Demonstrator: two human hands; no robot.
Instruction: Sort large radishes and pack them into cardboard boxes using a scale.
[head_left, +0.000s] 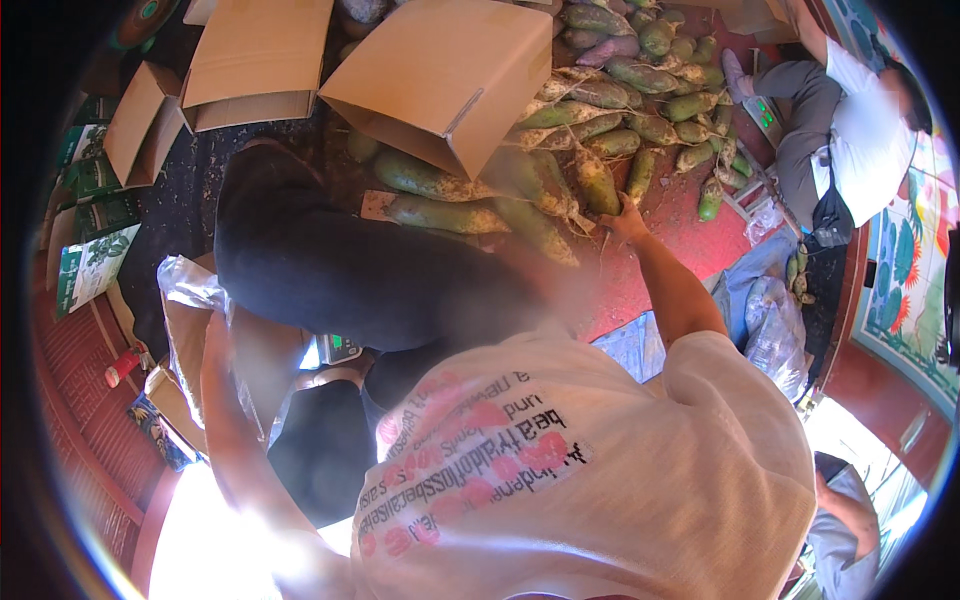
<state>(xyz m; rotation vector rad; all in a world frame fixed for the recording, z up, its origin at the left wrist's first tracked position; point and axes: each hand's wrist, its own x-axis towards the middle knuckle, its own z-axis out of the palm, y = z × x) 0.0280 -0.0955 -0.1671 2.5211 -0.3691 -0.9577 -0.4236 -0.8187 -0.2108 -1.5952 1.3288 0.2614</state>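
Note:
My right hand (625,222) reaches out to a pile of long green radishes (600,92) caked with soil. Its fingers close around the near end of one thick green radish (597,182). Other radishes lie just beside it, among them a slim one (640,175) touching or nearly touching the hand. On the other side, my left hand (214,328) is at the edge of an open carton (187,325) lined with clear plastic (190,282). Glare and the carton hide its fingers, so its grip does not show.
Large brown cartons (440,75) stand at the far side, one leaning over the radishes. A scale with a lit display (342,348) sits below my knee. At the right, a co-worker in white (865,125) crouches by another scale (765,118). Plastic bags (778,330) lie nearby.

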